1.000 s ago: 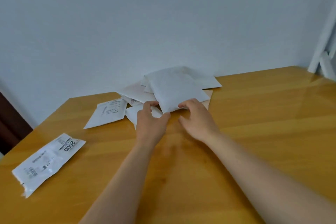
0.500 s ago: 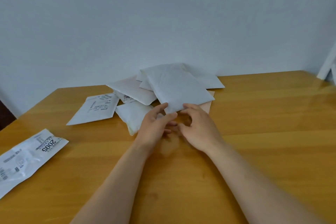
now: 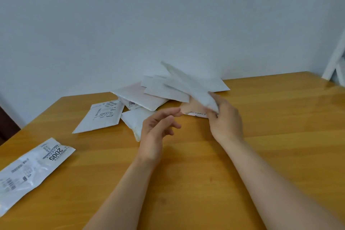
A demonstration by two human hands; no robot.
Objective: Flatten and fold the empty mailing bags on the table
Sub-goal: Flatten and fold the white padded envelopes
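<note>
Right hand (image 3: 225, 117) grips white mailing bag (image 3: 188, 84) by its near corner, bag tilted up over the pile (image 3: 149, 97); left hand (image 3: 156, 132) loose, empty, just beside.

The lifted bag (image 3: 188, 84) is motion-blurred, its near corner hidden inside the right grip (image 3: 224, 117). The labelled bag (image 3: 35, 170) runs off the left edge. The pile (image 3: 149, 97) hides its lower bags; label print is unreadable.

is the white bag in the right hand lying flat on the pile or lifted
Lifted: the right hand grips the white bag by its near end, its far end tilted up above the pile.
</note>
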